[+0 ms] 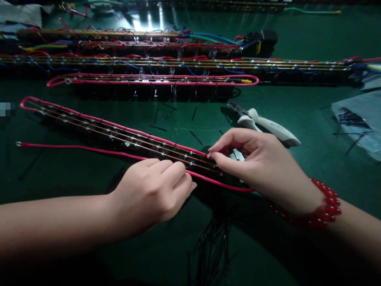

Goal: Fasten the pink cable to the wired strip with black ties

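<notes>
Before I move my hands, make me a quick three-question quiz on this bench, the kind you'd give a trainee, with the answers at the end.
1. Which tool lies just beyond the right hand? A) a hammer; B) white-handled pliers; C) a screwdriver.
2. True or false: a red beaded bracelet is on the right wrist.
3. Fill in the colour: the left hand hides part of a ____ cable.

Key: 1. B; 2. True; 3. red.
</notes>
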A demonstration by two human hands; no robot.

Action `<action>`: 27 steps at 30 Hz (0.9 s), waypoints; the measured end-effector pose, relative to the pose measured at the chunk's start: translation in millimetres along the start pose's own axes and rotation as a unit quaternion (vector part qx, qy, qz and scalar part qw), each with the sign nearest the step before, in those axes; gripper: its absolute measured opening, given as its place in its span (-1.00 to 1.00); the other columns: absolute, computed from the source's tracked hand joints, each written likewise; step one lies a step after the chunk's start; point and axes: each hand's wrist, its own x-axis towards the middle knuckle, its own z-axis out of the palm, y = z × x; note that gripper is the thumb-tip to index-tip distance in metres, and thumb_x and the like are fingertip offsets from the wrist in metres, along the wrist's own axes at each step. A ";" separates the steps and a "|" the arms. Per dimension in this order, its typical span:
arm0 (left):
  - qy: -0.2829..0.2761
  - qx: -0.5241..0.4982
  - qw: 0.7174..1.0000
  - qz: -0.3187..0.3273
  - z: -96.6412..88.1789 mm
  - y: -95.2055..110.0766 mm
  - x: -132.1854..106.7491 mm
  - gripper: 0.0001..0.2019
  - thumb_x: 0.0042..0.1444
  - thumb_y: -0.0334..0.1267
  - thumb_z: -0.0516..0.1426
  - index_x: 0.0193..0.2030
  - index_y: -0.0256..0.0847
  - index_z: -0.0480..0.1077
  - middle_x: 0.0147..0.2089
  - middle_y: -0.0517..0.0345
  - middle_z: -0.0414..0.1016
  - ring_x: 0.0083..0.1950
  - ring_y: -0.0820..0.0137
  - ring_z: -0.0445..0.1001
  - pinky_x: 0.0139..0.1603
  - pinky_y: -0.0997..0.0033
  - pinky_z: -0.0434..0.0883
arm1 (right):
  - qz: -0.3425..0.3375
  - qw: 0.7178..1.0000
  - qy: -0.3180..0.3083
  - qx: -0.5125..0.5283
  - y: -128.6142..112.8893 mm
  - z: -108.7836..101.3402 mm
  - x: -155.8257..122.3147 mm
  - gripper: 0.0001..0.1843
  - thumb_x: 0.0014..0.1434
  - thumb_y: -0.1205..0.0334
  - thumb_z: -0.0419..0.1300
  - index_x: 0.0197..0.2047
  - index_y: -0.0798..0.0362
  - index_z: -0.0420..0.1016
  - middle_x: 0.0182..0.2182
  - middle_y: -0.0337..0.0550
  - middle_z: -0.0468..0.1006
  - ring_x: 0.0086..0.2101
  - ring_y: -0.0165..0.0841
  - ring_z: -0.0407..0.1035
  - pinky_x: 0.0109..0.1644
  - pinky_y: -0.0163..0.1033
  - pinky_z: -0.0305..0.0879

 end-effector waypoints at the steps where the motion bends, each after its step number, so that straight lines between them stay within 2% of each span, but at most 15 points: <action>1: 0.008 0.003 1.000 0.007 0.5 -0.3 0.3 -0.83 0.26 -0.35 0.17 -0.38 -0.22 0.47 -0.47 0.18 0.41 -0.49 0.31 0.42 -0.50 0.26 0.22 | -0.003 1.000 -0.004 -0.003 0.0 -0.4 -0.1 -0.95 0.10 0.34 0.29 -0.39 0.03 0.58 -0.46 -0.25 0.61 -0.45 -0.42 0.44 -0.42 -0.31 0.33; 7: -0.032 0.011 0.998 0.057 -2.1 -0.6 4.8 -0.82 0.27 -0.45 0.06 -0.24 -0.20 0.47 -0.46 0.22 0.41 -0.50 0.36 0.37 -0.51 0.30 0.21 | -0.035 0.998 -0.043 -0.023 -0.4 -0.9 -1.7 -0.93 0.12 0.37 0.26 -0.35 0.03 0.56 -0.44 -0.26 0.61 -0.44 -0.42 0.45 -0.37 -0.30 0.37; 12: -0.026 0.014 0.994 0.106 6.9 -3.1 4.4 -0.83 0.25 -0.44 0.06 -0.12 -0.14 0.42 -0.44 0.28 0.36 -0.51 0.38 0.32 -0.51 0.32 0.18 | -0.074 0.995 -0.042 -0.044 2.0 -0.3 -1.8 -0.92 0.12 0.40 0.25 -0.34 0.06 0.56 -0.43 -0.26 0.59 -0.43 -0.43 0.44 -0.35 -0.30 0.33; 15: -0.002 0.026 0.993 0.113 13.5 -6.0 4.4 -0.91 0.28 -0.37 0.10 -0.22 -0.12 0.40 -0.46 0.28 0.32 -0.49 0.40 0.32 -0.50 0.32 0.16 | -0.086 0.994 -0.047 -0.050 3.5 -0.2 -1.7 -0.91 0.13 0.40 0.24 -0.34 0.06 0.56 -0.42 -0.25 0.59 -0.40 -0.42 0.45 -0.31 -0.30 0.34; 18: 0.017 0.035 0.991 0.124 14.9 -9.0 6.3 -0.85 0.29 -0.35 0.11 -0.34 -0.14 0.37 -0.49 0.30 0.28 -0.50 0.42 0.30 -0.50 0.31 0.13 | -0.096 0.993 -0.049 -0.055 4.0 -0.1 -1.6 -0.92 0.13 0.40 0.23 -0.34 0.05 0.55 -0.42 -0.25 0.58 -0.40 -0.42 0.45 -0.30 -0.29 0.34; 22: 0.027 0.018 0.988 0.153 13.2 -11.1 7.8 -0.81 0.30 -0.36 0.12 -0.37 -0.18 0.42 -0.50 0.30 0.30 -0.52 0.45 0.27 -0.49 0.29 0.13 | -0.095 0.992 -0.051 -0.062 4.2 -0.4 -0.9 -0.92 0.13 0.38 0.23 -0.34 0.04 0.54 -0.42 -0.25 0.58 -0.40 -0.42 0.45 -0.31 -0.29 0.34; 24: 0.040 -0.017 0.989 0.141 14.3 -10.9 7.1 -0.81 0.30 -0.36 0.12 -0.37 -0.18 0.44 -0.48 0.29 0.36 -0.50 0.45 0.29 -0.46 0.30 0.15 | -0.098 0.992 -0.053 -0.063 4.3 -0.9 -0.6 -0.92 0.14 0.37 0.23 -0.34 0.03 0.55 -0.42 -0.25 0.59 -0.40 -0.41 0.45 -0.32 -0.28 0.35; 27: 0.056 -0.086 0.992 0.072 17.7 -10.1 5.6 -0.82 0.30 -0.36 0.14 -0.36 -0.18 0.45 -0.38 0.28 0.48 -0.42 0.49 0.37 -0.37 0.36 0.23 | -0.108 0.991 -0.055 -0.058 3.8 -1.7 -0.9 -0.93 0.16 0.33 0.24 -0.31 0.03 0.57 -0.41 -0.25 0.60 -0.41 -0.41 0.45 -0.31 -0.28 0.35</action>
